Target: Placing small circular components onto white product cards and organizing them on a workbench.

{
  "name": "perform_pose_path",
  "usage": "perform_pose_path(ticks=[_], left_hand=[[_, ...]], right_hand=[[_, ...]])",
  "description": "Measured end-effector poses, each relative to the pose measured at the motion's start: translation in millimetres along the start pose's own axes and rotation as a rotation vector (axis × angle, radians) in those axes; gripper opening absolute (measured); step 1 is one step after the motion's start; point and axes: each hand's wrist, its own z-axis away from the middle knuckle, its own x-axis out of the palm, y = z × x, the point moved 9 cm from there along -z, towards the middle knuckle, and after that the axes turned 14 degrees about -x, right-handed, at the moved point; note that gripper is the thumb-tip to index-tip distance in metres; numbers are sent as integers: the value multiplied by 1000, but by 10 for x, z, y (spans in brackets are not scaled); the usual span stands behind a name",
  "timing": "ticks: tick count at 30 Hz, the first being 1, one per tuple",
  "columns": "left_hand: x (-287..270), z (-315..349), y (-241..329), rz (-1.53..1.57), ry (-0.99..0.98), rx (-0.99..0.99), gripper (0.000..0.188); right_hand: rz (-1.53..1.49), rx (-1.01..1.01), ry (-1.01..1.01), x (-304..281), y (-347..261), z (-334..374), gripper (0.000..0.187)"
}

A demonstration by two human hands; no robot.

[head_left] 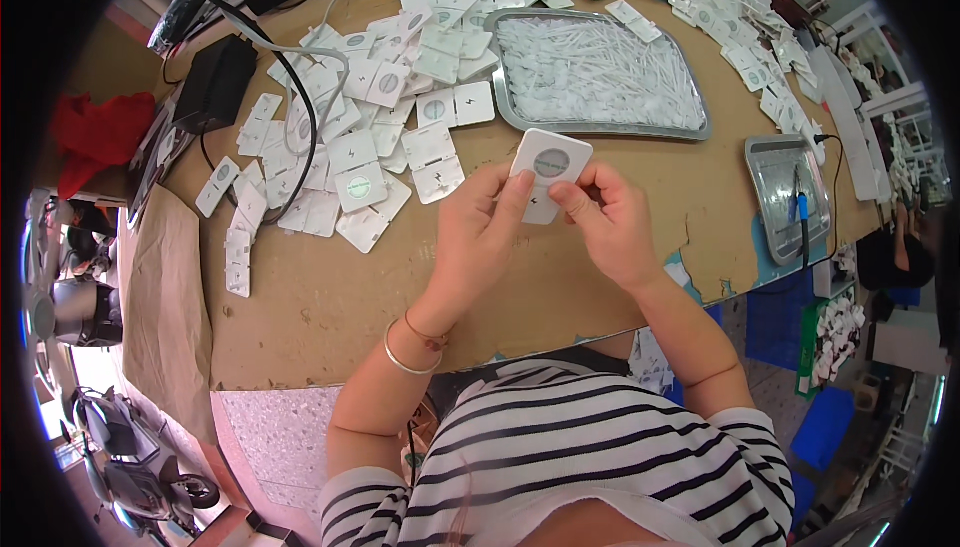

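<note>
My striped shirt point(620, 427) fills the lower middle of the frame, and from its sleeves both my forearms rise toward the centre. There my left hand point(478, 229) and right hand point(612, 227) meet on one white two-panel card point(548, 177), so neither is the nearer: it lies between them, touching both. My left thumb presses its left edge, and my right thumb bears on its right side, close to where the two panels seem to join. Both hands are closed on it in a pinch; the fingers behind it are mostly hidden, so I cannot tell how they sit.

The card's long axis runs away from my body, its top leaning slightly right. The panel with the grey disc point(552, 161) stands up past my thumbs, while the lower panel drops between them. I judge that join, right at my thumbtips, to be the relation that matters most.

Just beside my left hand, toward the upper left, a loose two-panel piece point(433, 162) lies on the brown tabletop point(330, 337). Beyond my fingers, at upper centre, a metal tray point(610, 132) holds thin white strips point(600, 72). Farthest off, more white pieces point(700, 12) spread along the upper right.
</note>
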Motion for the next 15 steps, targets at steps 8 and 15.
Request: perform_pose_path(ticks=[8,15], left_hand=[[39,34,38,9,-82,47,26],[-30,18,-88,278,-19,-196,20]], right_hand=[[-34,-158,-76,-33,-146,-16,13],[-306,39,-34,22,31,-8,14]])
